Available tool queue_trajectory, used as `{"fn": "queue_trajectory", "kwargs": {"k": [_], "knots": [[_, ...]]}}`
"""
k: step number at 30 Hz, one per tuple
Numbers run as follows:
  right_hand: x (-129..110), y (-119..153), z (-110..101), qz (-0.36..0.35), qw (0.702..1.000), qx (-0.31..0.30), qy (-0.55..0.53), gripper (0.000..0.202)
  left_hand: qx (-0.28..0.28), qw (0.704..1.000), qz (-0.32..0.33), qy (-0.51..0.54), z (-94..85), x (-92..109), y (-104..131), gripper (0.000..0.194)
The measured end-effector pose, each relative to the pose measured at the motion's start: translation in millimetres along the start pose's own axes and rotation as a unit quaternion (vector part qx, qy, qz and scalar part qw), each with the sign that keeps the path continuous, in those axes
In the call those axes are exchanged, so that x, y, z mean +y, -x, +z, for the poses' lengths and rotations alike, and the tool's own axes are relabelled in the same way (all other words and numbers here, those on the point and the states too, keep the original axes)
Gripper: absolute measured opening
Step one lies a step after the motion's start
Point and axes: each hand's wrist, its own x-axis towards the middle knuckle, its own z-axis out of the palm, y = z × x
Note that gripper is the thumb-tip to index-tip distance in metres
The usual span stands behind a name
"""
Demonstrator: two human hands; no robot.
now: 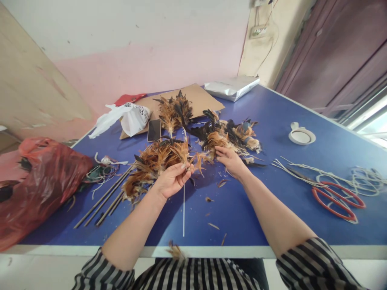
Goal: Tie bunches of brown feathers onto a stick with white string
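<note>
My left hand (175,179) is closed in a pinch on a small bunch of brown feathers (182,153) with fluffy bases. Below it a thin white string (184,211) runs straight toward the table's front edge. My right hand (231,162) has its fingers stretched out at the near edge of a loose pile of brown and black feathers (222,139), fingertips touching them. Whether a feather sits between those fingertips is hard to see. Left of my left hand lies another heap of brown feathers (148,163). Two tied feather bunches (173,110) rest farther back on cardboard.
On the blue table (290,213) lie red-handled scissors (338,199), white cord (365,179), a tape roll (301,136), a phone (154,130) and several thin sticks (104,197). A red plastic bag (45,185) bulges at left. Behind are cardboard (202,98), a white bag (134,119) and a silver packet (231,86).
</note>
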Motion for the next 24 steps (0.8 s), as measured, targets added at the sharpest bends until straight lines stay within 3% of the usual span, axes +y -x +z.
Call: {"fn": "queue_trajectory", "kwargs": {"k": [6, 11, 14, 19, 24], "knots": [[-23.2, 19.9, 12.3, -0.081, 0.986, 0.042, 0.142, 0.037, -0.016, 1.000, 0.009, 0.021, -7.4, -7.2, -3.1, 0.017], [-28.5, 31.7, 28.1, -0.095, 0.980, -0.093, 0.147, 0.064, -0.030, 0.999, -0.010, 0.002, -8.4, -12.7, -5.9, 0.012], [-21.9, 29.1, 33.0, -0.103, 0.978, -0.132, 0.123, 0.057, -0.046, 0.999, -0.022, -0.003, -8.5, -13.4, -4.9, 0.010], [-4.6, 12.6, 21.2, -0.053, 0.977, -0.067, 0.197, 0.026, -0.053, 0.998, -0.010, 0.014, -15.7, -4.9, 2.7, 0.009], [1.9, -1.1, 5.9, 0.020, 0.985, 0.020, 0.172, 0.035, -0.055, 0.996, 0.013, 0.064, -24.7, 2.8, 8.7, 0.011]]}}
